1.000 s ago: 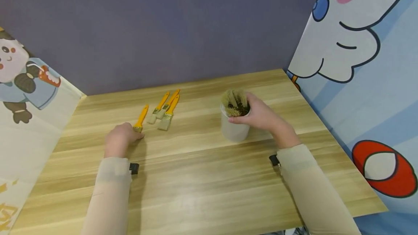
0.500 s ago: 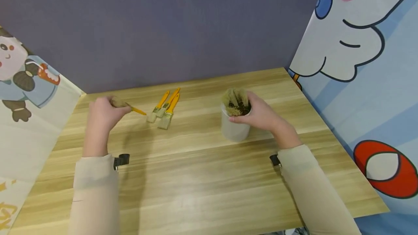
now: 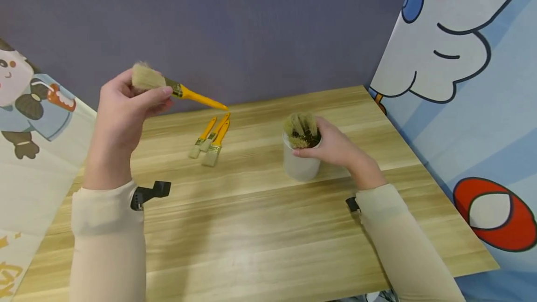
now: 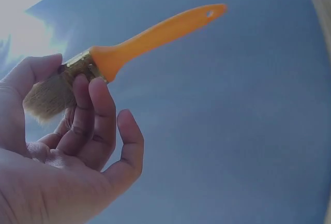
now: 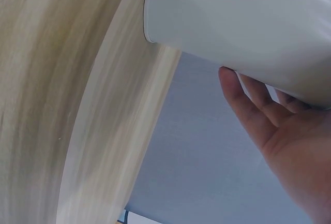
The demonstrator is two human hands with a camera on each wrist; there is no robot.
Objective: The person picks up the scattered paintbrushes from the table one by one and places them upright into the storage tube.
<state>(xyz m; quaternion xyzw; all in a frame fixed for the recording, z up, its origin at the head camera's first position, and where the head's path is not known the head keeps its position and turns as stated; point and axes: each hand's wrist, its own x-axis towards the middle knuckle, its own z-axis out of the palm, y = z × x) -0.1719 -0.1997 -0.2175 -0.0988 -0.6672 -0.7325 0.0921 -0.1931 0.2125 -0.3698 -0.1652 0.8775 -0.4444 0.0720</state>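
Note:
My left hand (image 3: 127, 108) is raised above the table and pinches a paintbrush (image 4: 150, 38) at its metal band, bristles toward the palm. The brush's orange handle points to the right and slightly down in the head view. My right hand (image 3: 335, 146) grips the rim of a white cup (image 3: 301, 164) standing on the table, thumb in front and fingers behind. Bristle heads (image 3: 299, 129) of several brushes stick up out of the cup; their handles are hidden inside it. In the right wrist view the fingers (image 5: 248, 113) lie along the cup's smooth side (image 5: 238, 22).
Three more paintbrushes (image 3: 213, 146) with orange handles lie together on the wooden table (image 3: 251, 236), left of the cup, bristles toward me. A grey panel (image 3: 235, 36) rises behind the table's back edge. Cartoon-printed walls (image 3: 474, 129) flank both sides.
My left hand has picked the single paintbrush off the table and lifted it up and to the left, its bristles now upward. My right hand and the cup have stayed in place.

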